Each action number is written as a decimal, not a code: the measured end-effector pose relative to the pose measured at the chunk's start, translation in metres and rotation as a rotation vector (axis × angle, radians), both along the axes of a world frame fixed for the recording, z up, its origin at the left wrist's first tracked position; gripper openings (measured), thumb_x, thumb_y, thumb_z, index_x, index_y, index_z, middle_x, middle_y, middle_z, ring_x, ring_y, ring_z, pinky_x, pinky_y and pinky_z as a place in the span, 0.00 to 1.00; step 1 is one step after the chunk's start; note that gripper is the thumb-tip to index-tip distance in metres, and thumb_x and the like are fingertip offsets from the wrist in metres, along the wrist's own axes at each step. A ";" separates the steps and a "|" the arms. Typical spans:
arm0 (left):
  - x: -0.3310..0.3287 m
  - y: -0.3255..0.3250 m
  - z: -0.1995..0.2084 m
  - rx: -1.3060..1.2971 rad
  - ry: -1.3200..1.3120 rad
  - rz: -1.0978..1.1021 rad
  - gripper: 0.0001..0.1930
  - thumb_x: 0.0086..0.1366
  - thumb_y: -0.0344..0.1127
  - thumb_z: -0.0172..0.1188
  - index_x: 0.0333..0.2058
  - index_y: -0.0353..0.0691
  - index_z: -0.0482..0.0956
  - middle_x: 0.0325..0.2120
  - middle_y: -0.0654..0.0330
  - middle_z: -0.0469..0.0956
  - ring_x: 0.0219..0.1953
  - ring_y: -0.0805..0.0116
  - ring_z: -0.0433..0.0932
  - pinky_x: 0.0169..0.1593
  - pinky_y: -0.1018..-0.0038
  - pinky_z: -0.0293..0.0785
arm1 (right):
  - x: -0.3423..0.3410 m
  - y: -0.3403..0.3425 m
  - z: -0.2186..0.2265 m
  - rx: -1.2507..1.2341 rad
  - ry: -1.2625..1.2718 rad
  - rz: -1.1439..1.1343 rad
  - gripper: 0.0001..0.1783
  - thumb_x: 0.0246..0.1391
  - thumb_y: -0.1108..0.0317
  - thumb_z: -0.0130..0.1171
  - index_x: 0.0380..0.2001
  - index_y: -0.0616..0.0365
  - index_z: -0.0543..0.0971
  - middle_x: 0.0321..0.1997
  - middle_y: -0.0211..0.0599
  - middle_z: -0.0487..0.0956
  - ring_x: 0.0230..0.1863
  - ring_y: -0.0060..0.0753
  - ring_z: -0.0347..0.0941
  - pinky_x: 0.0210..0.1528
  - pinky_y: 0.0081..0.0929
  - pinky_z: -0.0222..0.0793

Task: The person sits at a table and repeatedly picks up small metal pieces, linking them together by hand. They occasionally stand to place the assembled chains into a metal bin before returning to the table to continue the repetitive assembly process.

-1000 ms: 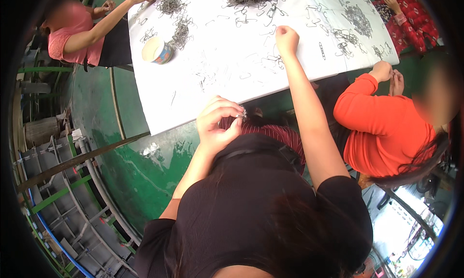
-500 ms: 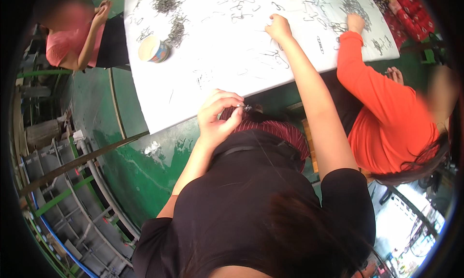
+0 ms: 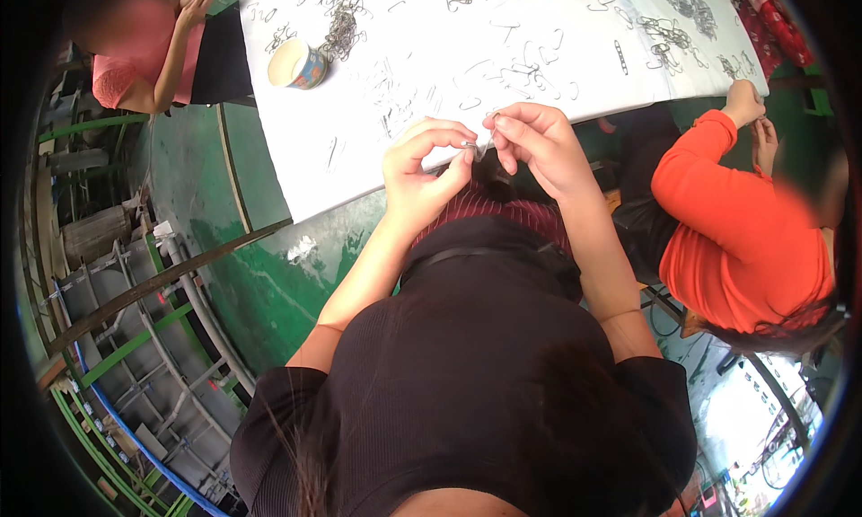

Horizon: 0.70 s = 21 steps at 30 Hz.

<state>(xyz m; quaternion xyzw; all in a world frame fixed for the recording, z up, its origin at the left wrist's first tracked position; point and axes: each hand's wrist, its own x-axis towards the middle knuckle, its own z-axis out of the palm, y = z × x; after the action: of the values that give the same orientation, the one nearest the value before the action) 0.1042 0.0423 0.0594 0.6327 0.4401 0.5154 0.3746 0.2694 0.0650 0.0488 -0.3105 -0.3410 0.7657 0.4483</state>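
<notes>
Both my hands meet just in front of the near edge of a white table [image 3: 301, 171]. Between the thumb and forefinger of my left hand [image 3: 417, 177] is a small silvery metal piece [image 3: 470, 145]. Close beside it, my right hand [image 3: 548, 149] pinches a thin wire piece [image 3: 491, 138]; its exact shape is too small to make out. The fingertips nearly touch. On the table beyond them lie scattered bent wire hooks [image 3: 525, 72] and, left of these, short straight wire pieces [image 3: 395, 104].
A paper cup [image 3: 312, 68] stands at the table's left, near dark heaps of wire hooks [image 3: 341, 34]. A co-worker in pink [image 3: 144, 77] sits far left. Another in orange [image 3: 727, 220] works at my right. Metal framework [image 3: 135, 364] rises at lower left.
My right hand has come back from the hooks on the table to my left hand, now pinching a wire piece. The orange-sleeved co-worker's hand has drawn back from a heap to the table edge.
</notes>
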 end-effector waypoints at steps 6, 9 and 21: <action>-0.003 0.002 -0.001 0.134 0.190 -0.025 0.06 0.40 0.22 0.58 0.21 0.38 0.74 0.24 0.62 0.76 0.28 0.69 0.74 0.35 0.75 0.66 | -0.004 -0.008 0.013 0.093 -0.256 -0.116 0.05 0.46 0.75 0.53 0.24 0.67 0.75 0.17 0.30 0.72 0.15 0.15 0.66 0.17 0.12 0.62; -0.005 0.003 0.002 0.261 0.307 -0.042 0.07 0.39 0.23 0.59 0.20 0.39 0.73 0.23 0.63 0.76 0.26 0.69 0.73 0.33 0.75 0.65 | -0.010 -0.021 0.024 0.195 -0.343 -0.201 0.03 0.45 0.77 0.54 0.23 0.68 0.75 0.18 0.31 0.73 0.16 0.14 0.68 0.18 0.12 0.63; -0.005 0.007 0.002 0.357 0.328 -0.084 0.08 0.39 0.24 0.60 0.22 0.40 0.74 0.25 0.62 0.76 0.27 0.68 0.73 0.33 0.75 0.66 | -0.016 -0.025 0.028 0.338 -0.347 -0.331 0.01 0.46 0.79 0.53 0.23 0.67 0.74 0.19 0.30 0.73 0.18 0.15 0.69 0.20 0.12 0.66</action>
<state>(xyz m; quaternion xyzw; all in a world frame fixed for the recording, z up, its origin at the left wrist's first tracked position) 0.0988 0.0493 0.0618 0.7820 0.3703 0.4592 0.2014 0.2532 0.0404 0.0764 -0.4093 -0.4802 0.5497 0.5475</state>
